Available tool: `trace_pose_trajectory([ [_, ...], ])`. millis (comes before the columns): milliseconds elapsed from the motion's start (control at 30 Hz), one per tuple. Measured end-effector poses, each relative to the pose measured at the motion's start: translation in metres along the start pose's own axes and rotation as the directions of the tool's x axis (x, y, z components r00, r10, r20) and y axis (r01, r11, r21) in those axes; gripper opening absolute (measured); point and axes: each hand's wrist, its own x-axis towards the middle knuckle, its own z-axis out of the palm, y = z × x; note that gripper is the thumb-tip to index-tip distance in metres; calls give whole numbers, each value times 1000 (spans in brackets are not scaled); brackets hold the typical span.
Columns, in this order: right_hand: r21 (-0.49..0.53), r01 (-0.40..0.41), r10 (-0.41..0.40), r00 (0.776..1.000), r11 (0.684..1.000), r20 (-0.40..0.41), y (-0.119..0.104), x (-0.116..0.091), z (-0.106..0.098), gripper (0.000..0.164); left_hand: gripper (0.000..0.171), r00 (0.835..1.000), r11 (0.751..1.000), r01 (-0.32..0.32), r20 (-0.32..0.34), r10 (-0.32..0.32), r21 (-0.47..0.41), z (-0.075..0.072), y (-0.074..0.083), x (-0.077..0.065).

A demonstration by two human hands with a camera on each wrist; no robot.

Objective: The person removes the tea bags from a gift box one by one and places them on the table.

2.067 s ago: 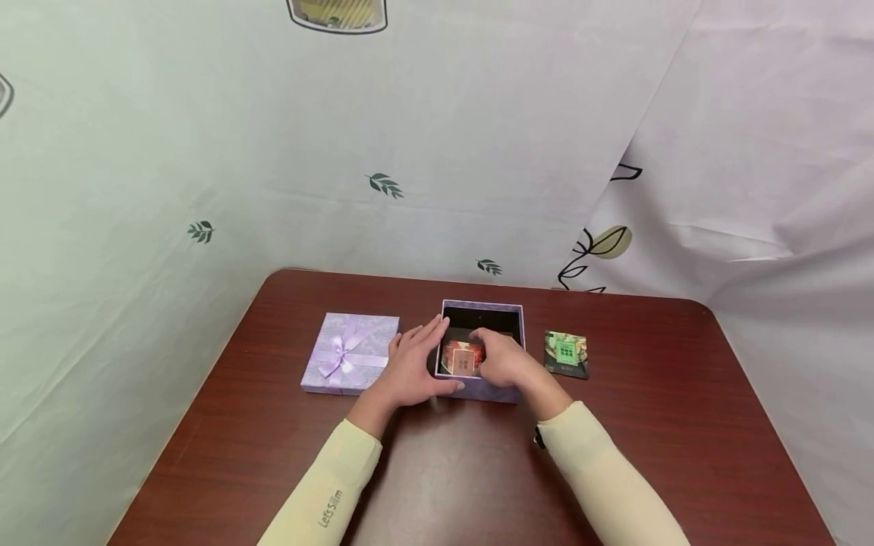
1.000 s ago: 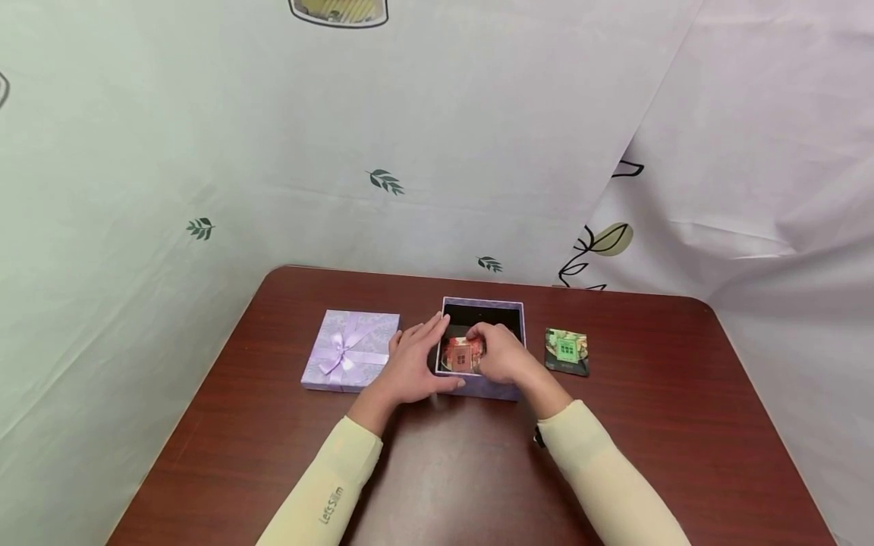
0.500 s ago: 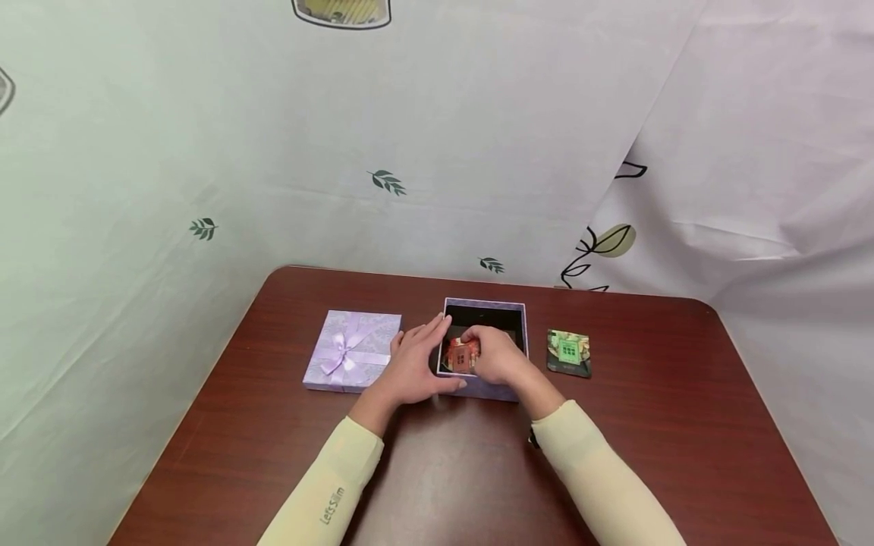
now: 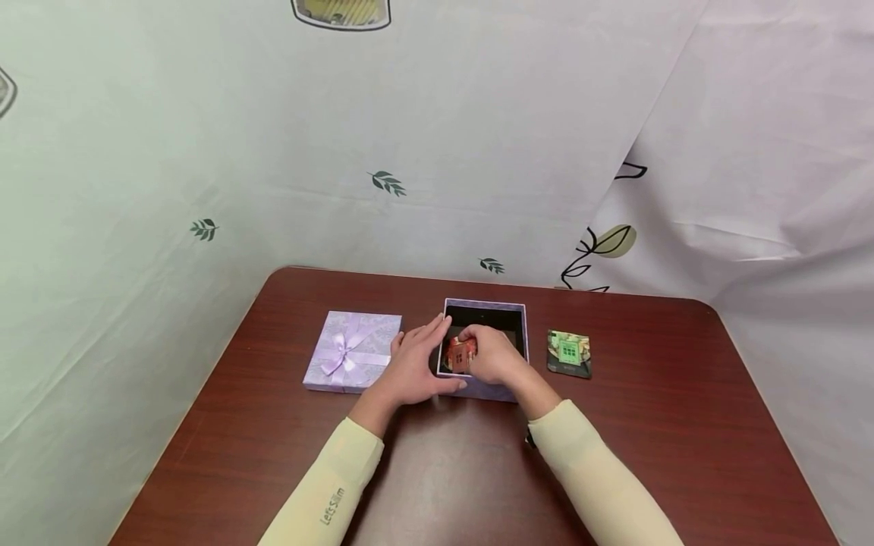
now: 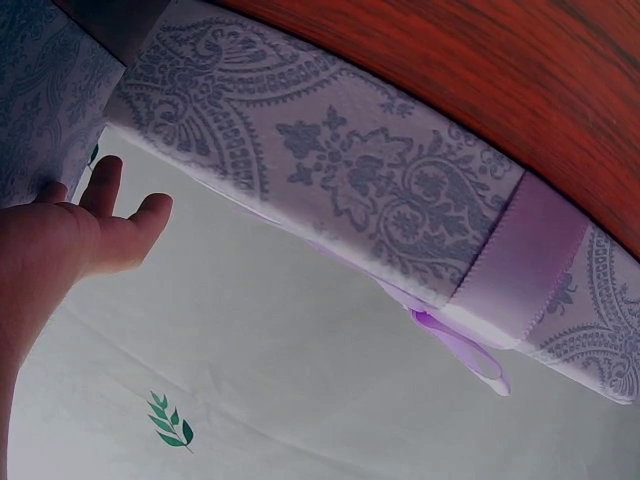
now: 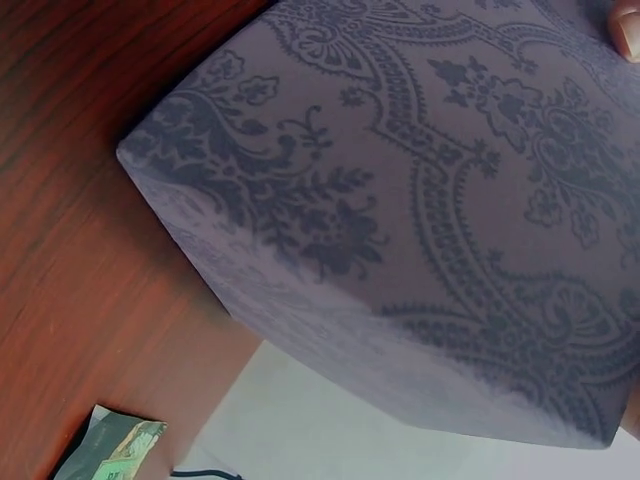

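A lavender patterned gift box (image 4: pixel 486 389) with a dark inside stands without its lid on the table. My left hand (image 4: pixel 410 368) rests against its front left corner, fingers spread along the left side and thumb at the front wall. In the left wrist view those fingers (image 5: pixel 104 188) lie beside the box wall. My right hand (image 4: pixel 496 356) reaches into the box and pinches a red printed sachet (image 4: pixel 460 355), whose right part is hidden by the hand. The right wrist view has the box's outer wall (image 6: pixel 400 200) filling most of it.
Left of the box lies the lavender lid (image 4: pixel 362 341) with its ribbon bow. A green and black sachet (image 4: pixel 569 353) lies flat to the right. The brown table (image 4: pixel 437 470) ends behind against a white patterned cloth (image 4: pixel 437 152).
My right hand has shifted slightly left inside the box, and less of the red sachet shows now. My left hand, the lid and the green sachet have stayed in place.
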Motion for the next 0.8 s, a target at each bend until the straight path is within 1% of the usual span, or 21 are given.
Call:
trace_pose_trajectory([
  [333,25,2,0,999,1000,-51,1,-3,-7,49,108,1000,1000,12,10,-12,2,1,0,0],
  [600,61,-10,13,999,998,-51,-1,-6,-14,52,108,1000,1000,17,12,-17,-9,0,0,0],
  [800,81,5,1,998,997,-67,1,-7,-19,56,109,1000,1000,10,6,-10,-12,0,-1,0],
])
